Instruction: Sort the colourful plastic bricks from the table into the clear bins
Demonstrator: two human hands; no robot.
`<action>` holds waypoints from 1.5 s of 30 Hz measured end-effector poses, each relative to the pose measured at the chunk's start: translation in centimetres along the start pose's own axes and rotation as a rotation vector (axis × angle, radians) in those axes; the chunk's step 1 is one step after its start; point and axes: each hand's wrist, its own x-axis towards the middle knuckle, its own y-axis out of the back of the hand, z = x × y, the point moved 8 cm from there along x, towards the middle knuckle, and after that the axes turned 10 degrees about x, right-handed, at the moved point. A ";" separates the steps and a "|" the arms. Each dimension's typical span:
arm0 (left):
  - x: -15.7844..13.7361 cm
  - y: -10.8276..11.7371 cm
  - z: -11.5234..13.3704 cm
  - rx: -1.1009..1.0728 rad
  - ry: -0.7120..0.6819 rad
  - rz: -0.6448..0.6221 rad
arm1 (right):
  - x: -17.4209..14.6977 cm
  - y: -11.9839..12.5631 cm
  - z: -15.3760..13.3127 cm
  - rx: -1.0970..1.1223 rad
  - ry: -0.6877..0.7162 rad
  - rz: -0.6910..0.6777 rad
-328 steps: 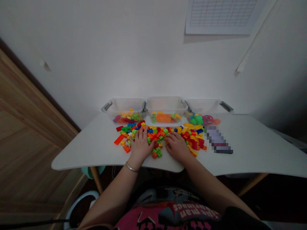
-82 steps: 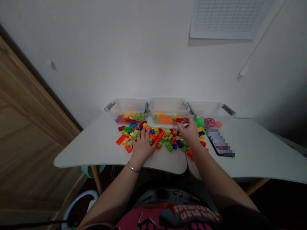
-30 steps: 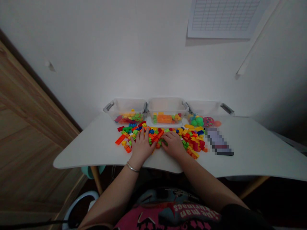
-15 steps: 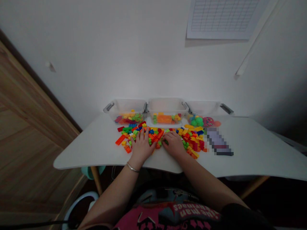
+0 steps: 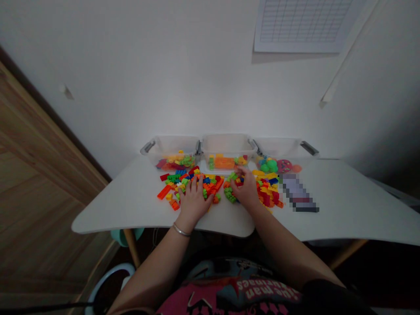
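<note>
A heap of small coloured plastic bricks [image 5: 183,181] lies spread across the white table [image 5: 131,205] in front of me. My left hand [image 5: 193,199] rests flat on the heap's left part, fingers apart, with a thin bracelet on the wrist. My right hand [image 5: 246,189] lies over the heap's middle, its fingers curled over some green and red bricks [image 5: 233,178] near the middle tub [image 5: 228,146]. Whether it grips one is too small to tell.
Three clear plastic tubs stand in a row at the table's back: left tub [image 5: 170,146] and middle tub with bricks, right tub [image 5: 282,148] with green and pink round toys. A blurred flat object [image 5: 298,194] lies to the right. Wooden door at left.
My right hand has moved forward from the near edge of the heap toward the middle tub, uncovering green bricks behind it. My left hand has stayed in place.
</note>
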 end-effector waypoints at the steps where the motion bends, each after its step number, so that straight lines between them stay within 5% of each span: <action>1: 0.0 0.0 0.0 0.001 0.000 0.000 | 0.9 0.7 0.0 0.018 0.014 0.033; 8: 0.1 -0.2 -0.1 0.016 0.010 -0.025 | 8.5 4.9 1.1 0.106 0.047 0.297; 15: 0.1 -0.1 0.0 0.001 0.018 -0.022 | 13.0 2.7 5.0 0.070 -0.114 0.140; 19: 0.1 -0.1 -0.1 -0.002 0.022 -0.020 | 13.4 1.1 6.0 -0.129 -0.150 -0.001; 31: 0.2 -0.2 -0.1 -0.013 0.019 -0.021 | 13.1 0.1 6.1 -0.386 -0.155 -0.139; 37: 0.1 -0.2 0.0 -0.014 0.014 -0.007 | 13.7 0.3 6.0 -0.203 -0.159 -0.199; 45: 0.1 0.1 -0.1 -0.008 0.016 -0.025 | 9.3 2.1 0.4 -0.027 0.122 -0.041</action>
